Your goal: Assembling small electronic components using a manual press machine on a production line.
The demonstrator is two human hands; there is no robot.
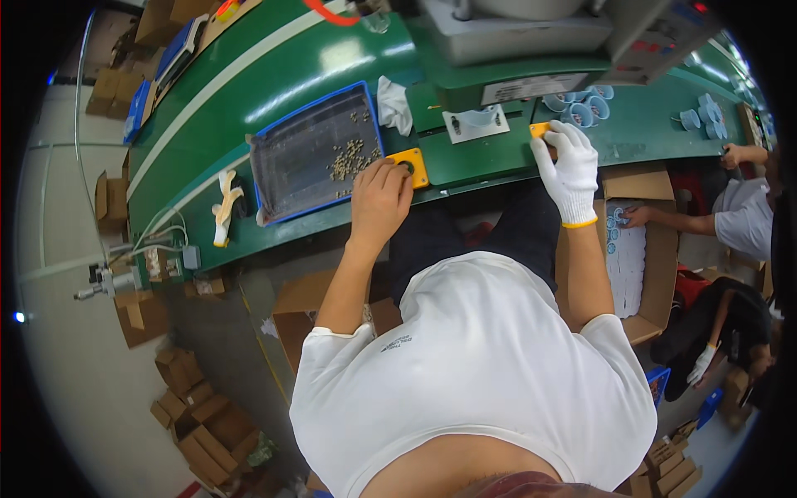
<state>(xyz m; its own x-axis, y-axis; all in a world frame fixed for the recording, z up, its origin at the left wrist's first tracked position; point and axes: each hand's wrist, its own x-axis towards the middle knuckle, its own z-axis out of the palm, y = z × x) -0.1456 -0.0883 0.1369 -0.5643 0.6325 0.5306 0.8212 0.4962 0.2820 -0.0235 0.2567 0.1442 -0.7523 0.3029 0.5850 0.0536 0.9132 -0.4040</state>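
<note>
My bare left hand (381,197) rests with its fingertips on a yellow control box (418,171) with a dark round button. The fingers reach over the box and hold nothing. On my right hand (569,170) is a white knitted glove with a yellow cuff; its thumb and fingers are apart over a second yellow box (540,129), mostly covered by the hand. Between the two boxes, a light-blue cup-shaped part (477,117) sits at a pale metal plate (496,130) beneath the machine (519,37). The machine hides the part's upper side.
A blue-rimmed tray (274,166) with small brass-coloured pieces (353,159) lies left, beside a white cloth (394,106) and a loose glove (224,207). Light-blue cups (581,110) stand right of the machine. At far right, another person's hand (638,217) reaches into a carton (660,274).
</note>
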